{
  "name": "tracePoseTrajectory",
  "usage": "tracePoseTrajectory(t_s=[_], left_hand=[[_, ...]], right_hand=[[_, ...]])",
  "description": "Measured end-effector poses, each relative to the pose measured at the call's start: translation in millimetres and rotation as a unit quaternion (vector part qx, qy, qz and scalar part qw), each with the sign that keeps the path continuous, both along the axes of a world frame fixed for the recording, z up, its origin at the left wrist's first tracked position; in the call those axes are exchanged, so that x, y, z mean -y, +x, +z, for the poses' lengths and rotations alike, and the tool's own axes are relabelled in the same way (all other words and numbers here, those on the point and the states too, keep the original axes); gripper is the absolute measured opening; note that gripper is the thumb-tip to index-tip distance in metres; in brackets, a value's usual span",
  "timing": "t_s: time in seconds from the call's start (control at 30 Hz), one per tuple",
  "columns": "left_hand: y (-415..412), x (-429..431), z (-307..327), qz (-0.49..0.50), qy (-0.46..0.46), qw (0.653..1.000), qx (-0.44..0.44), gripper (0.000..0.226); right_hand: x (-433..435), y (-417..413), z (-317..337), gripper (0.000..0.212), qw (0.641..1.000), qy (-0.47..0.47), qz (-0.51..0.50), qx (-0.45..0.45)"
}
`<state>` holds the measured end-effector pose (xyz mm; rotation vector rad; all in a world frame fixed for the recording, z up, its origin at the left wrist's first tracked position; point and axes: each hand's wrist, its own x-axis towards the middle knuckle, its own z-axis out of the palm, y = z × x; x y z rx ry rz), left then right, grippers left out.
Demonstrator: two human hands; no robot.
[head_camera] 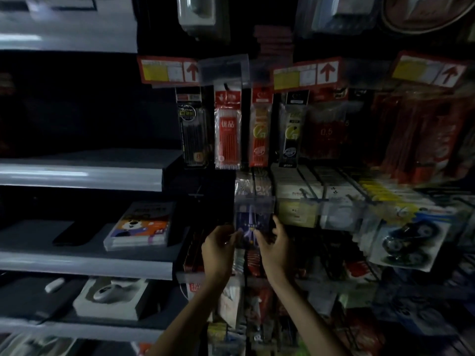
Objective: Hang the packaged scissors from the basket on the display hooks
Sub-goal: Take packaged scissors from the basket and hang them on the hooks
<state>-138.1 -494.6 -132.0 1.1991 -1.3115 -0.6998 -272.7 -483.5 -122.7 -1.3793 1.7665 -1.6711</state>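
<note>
A packaged pair of scissors (250,222) with a dark blue card hangs in the middle of the dim display, under a clear tag holder (254,201) at the tip of a hook. My left hand (218,246) pinches the package's lower left edge. My right hand (276,246) holds its right side, fingers curled around the edge. The basket is out of view.
Pen refill packs (227,129) hang on hooks above, under red price tags (168,70). Packaged goods (406,242) crowd the hooks to the right. Grey shelves (84,263) on the left carry a boxed card set (140,227) and a boxed mouse (113,295).
</note>
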Motion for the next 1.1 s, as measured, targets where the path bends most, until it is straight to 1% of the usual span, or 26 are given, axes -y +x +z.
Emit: tracePoseTrajectory(t_s=[0.13, 0.23, 0.3, 0.33, 0.4, 0.47, 0.57, 0.63, 0.7, 0.77, 0.87, 0.93, 1.03, 1.07, 1.1], left_hand=[[4, -4, -6, -0.004, -0.014, 1.000, 0.010, 0.021], [9, -9, -11, -0.016, -0.007, 1.000, 0.019, 0.043], [15, -14, -13, -0.027, 0.001, 0.999, 0.045, 0.056], [20, -16, -16, -0.030, -0.001, 0.997, 0.065, 0.055], [32, -24, -20, -0.037, -0.003, 0.994, 0.104, 0.046], [50, -40, -23, -0.035, -0.010, 0.990, 0.139, 0.041], [90, -73, -25, -0.014, -0.009, 0.986, 0.166, 0.034], [128, -97, -31, 0.005, -0.003, 0.984, 0.178, 0.031], [174, -121, -42, 0.039, 0.022, 0.980, 0.192, 0.031], [225, -148, -59, 0.092, 0.055, 0.975, 0.195, 0.027], [308, -192, -91, 0.180, 0.128, 0.954, 0.200, 0.031], [366, -228, -116, 0.251, 0.182, 0.930, 0.196, 0.033], [441, -289, -144, 0.351, 0.233, 0.890, 0.176, 0.033], [471, -322, -149, 0.398, 0.250, 0.867, 0.164, 0.033], [485, -336, -153, 0.419, 0.259, 0.856, 0.156, 0.033]], right_hand=[[-5, 1, -2, 0.067, 1.000, -0.001, -0.008, -0.002], [-15, 6, -2, 0.066, 1.000, -0.007, -0.015, -0.007], [-27, 9, -4, 0.062, 0.999, -0.022, -0.024, -0.013], [-34, 11, -7, 0.059, 0.999, -0.033, -0.032, -0.022], [-54, 16, -13, 0.049, 0.997, -0.050, -0.039, -0.053], [-72, 27, -19, 0.040, 0.995, -0.052, -0.013, -0.088], [-89, 61, -25, 0.034, 0.988, -0.028, 0.088, -0.125], [-92, 95, -28, 0.034, 0.974, 0.002, 0.166, -0.152], [-93, 137, -35, 0.032, 0.952, 0.036, 0.244, -0.179], [-93, 184, -45, 0.031, 0.925, 0.067, 0.314, -0.201], [-90, 264, -67, 0.030, 0.876, 0.104, 0.412, -0.228], [-89, 326, -83, 0.034, 0.823, 0.122, 0.486, -0.267], [-94, 421, -105, 0.050, 0.744, 0.141, 0.576, -0.308], [-105, 468, -115, 0.056, 0.707, 0.139, 0.613, -0.325], [-108, 489, -120, 0.063, 0.687, 0.141, 0.623, -0.346]])
